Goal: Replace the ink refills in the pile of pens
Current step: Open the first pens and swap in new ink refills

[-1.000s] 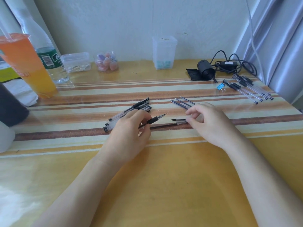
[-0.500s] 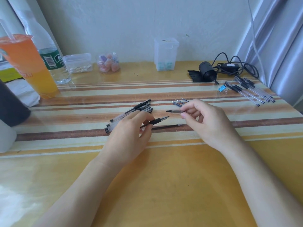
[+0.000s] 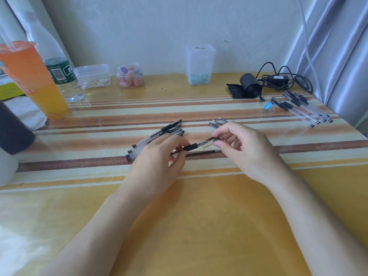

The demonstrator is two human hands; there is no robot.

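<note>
My left hand (image 3: 157, 164) grips a clear pen with a black grip (image 3: 192, 146), its tip pointing right. My right hand (image 3: 249, 150) pinches a small black pen cap (image 3: 212, 139) right at that tip. Behind my left hand, a pile of capped clear pens (image 3: 159, 133) lies on the striped table. A few loose refills (image 3: 217, 122) lie beyond my right hand. One dark refill (image 3: 201, 153) lies flat just below the held pen.
A second group of pens (image 3: 304, 110) and a blue binder clip (image 3: 267, 106) lie at the right. At the back stand a black roll (image 3: 250, 86), cables (image 3: 282, 79), clear boxes (image 3: 200, 64), a water bottle (image 3: 59, 74) and an orange drink cup (image 3: 33, 80).
My right hand picked the small black cap off the table, lifted it and brought it left to the pen's tip. My left hand kept hold of the pen and barely moved.
</note>
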